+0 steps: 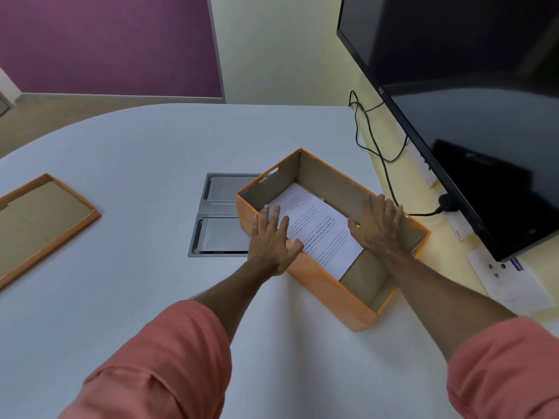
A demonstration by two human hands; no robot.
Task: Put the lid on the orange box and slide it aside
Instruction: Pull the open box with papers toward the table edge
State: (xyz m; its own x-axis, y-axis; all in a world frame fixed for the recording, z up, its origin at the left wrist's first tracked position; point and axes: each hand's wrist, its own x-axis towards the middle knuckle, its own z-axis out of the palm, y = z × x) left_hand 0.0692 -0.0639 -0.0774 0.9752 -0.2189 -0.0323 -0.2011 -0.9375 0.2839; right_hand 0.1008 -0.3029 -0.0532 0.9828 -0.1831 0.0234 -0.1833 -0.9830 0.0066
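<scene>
The orange box (332, 293) stands open on the white table, right of centre, with a printed sheet of paper (320, 225) lying inside it. Its lid (45, 225) lies upside down at the far left of the table, brown inside facing up, well apart from the box. My left hand (272, 240) rests over the box's near-left wall with fingers spread, fingertips touching the paper. My right hand (378, 222) lies flat over the far-right wall, fingers spread. Neither hand grips anything.
A grey metal cable hatch (217, 228) is set into the table (136, 297) just left of the box. A large black monitor (469, 101) hangs at the right, with black cables (372, 140) and a wall socket (496, 269) below it.
</scene>
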